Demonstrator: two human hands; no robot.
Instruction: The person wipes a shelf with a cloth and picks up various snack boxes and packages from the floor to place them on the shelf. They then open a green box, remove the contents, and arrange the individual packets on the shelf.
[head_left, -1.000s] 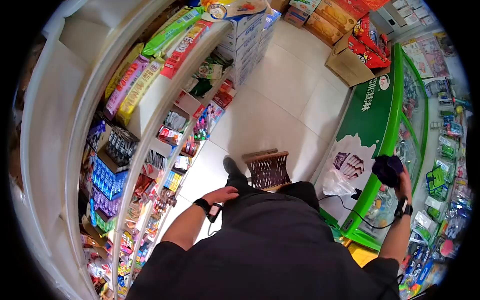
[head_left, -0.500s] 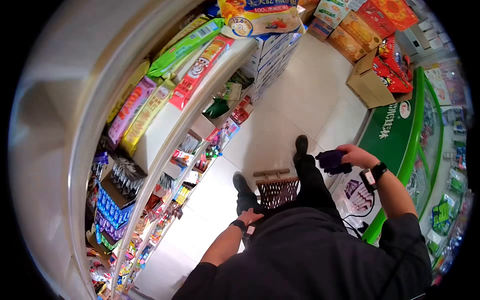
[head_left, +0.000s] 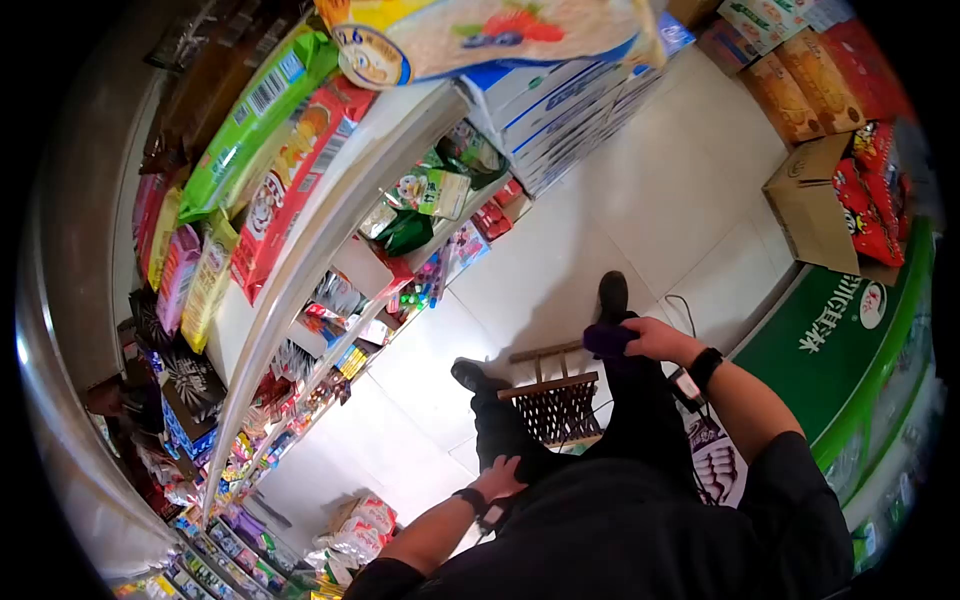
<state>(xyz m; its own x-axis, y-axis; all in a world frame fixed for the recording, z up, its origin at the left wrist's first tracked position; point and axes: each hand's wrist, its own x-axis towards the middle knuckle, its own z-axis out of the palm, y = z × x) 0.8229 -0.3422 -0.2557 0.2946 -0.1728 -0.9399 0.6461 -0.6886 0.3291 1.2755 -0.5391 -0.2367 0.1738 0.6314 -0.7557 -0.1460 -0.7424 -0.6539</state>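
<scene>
My right hand (head_left: 655, 340) grips a dark purple cloth (head_left: 607, 341) in front of my right leg, its fingers closed round one end. My left hand (head_left: 498, 478) lies on my left thigh with the fingers a little apart and nothing in them. Between my legs is a brown woven stool (head_left: 550, 408) with a wooden bar (head_left: 545, 352) at its far side; my body hides part of it. Both wrists carry dark bands with small boxes attached.
Store shelves (head_left: 290, 300) with packaged snacks run along the left. White-and-blue cartons (head_left: 570, 120) are stacked at the shelf end. To the right stand an open cardboard box (head_left: 808, 195) of red packets and a green freezer (head_left: 800, 335). A thin cable (head_left: 688, 308) lies near my right hand.
My right hand has swung inward with the purple cloth, from beside my right leg to in front of it. My left hand stays on my thigh. The view has shifted.
</scene>
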